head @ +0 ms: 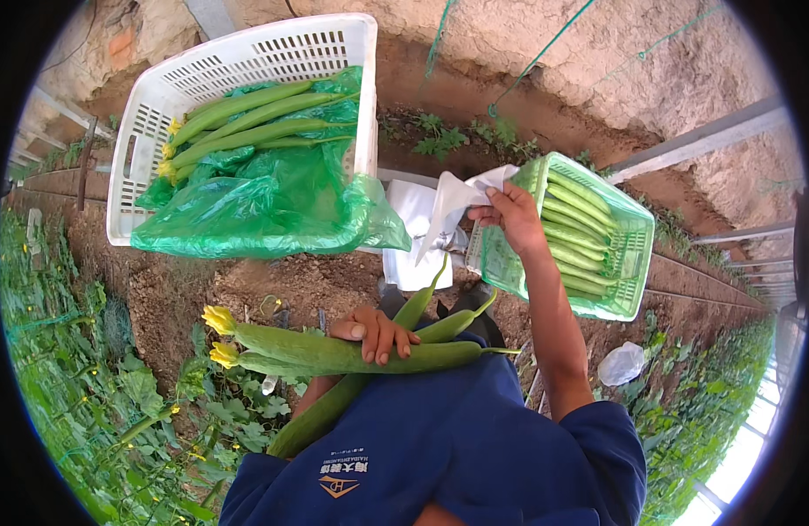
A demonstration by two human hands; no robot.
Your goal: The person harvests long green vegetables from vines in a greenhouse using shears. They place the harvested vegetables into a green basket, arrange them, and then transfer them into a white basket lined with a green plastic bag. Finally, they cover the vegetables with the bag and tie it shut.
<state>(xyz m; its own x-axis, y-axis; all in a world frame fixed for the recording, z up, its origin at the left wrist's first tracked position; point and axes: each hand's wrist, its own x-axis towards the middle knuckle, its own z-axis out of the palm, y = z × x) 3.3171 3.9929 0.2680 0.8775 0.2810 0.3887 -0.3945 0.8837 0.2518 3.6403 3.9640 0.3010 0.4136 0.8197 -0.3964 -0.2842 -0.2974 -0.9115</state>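
Observation:
My left hand (375,335) lies curled over a bundle of long green luffa gourds (292,345), holding them against my front. Two of them carry yellow blossoms at the left end, and another gourd (325,414) slants down along my left forearm. Between the thumb and fingers of my right hand (513,217) is the corner of a thin white sheet (467,191), lifted and folded over. Beneath that sheet a white stack or bundle of sheeting (407,240) hangs between two crates; whether it is paper or film I cannot tell.
At the left stands a white slatted plastic crate (138,197) with green film (246,210) and several luffas (253,141). A green-lined crate (631,263) at the right holds rows of luffas (575,230). Leafy vines (141,388), metal posts (700,141) and a crumpled white bag (621,363) lie around.

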